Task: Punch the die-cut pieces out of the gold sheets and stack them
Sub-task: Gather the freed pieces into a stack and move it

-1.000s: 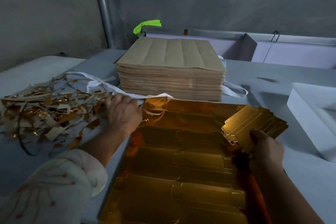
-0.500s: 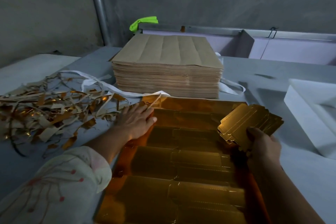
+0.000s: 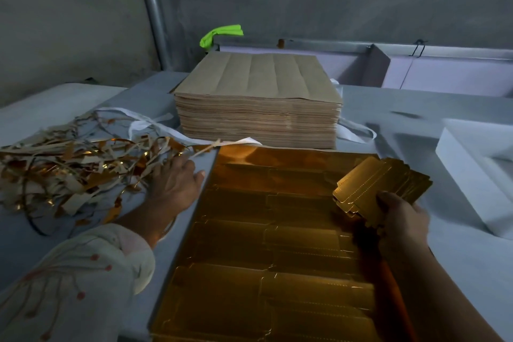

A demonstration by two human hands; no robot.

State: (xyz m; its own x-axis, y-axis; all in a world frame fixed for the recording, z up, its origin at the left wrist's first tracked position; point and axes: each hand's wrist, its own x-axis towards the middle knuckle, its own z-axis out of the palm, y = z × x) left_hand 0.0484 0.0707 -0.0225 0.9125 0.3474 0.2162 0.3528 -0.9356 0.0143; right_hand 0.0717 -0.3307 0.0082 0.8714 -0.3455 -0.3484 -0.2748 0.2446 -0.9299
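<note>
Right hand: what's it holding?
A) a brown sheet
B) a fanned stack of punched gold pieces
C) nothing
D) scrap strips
B: the right hand grips a fanned stack of punched gold pieces over the gold sheet; the scrap strips lie on the table by the left hand.

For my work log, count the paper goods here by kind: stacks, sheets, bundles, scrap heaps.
Tall stack of brown card sheets: 1
Flat gold die-cut sheet: 1
Fanned bundle of punched gold pieces in right hand: 1
Heap of gold and beige scrap strips: 1
Total: 4
</note>
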